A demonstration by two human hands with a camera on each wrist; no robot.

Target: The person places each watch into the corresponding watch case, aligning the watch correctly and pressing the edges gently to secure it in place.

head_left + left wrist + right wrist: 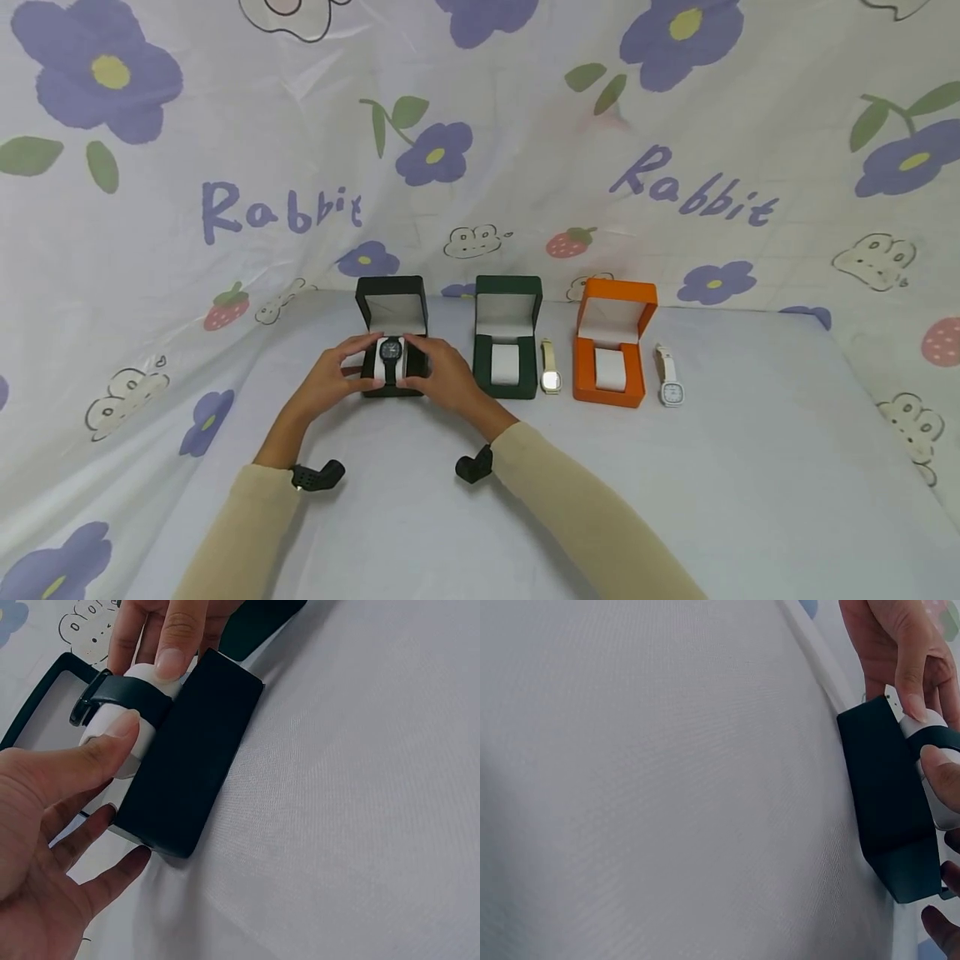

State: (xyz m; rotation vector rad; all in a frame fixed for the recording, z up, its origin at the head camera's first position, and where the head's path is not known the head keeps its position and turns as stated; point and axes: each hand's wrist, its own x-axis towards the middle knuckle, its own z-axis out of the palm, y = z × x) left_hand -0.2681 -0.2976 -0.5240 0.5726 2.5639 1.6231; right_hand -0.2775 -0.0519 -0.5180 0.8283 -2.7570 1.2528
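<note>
A black watch is wrapped around a white cushion at the front of an open black watch box. From the left side, my left hand pinches the cushion, its thumb on the white surface in the left wrist view. My right hand pinches the cushion from the other side. Both thumbs lie beside the strap. The cushion sits at the box base, tilted in the left wrist view; how deep it sits is partly hidden by the hands.
To the right stand an open green box and an open orange box, each with a bare white cushion. A gold watch lies between them; a white watch lies right of the orange box. Patterned cloth hangs behind.
</note>
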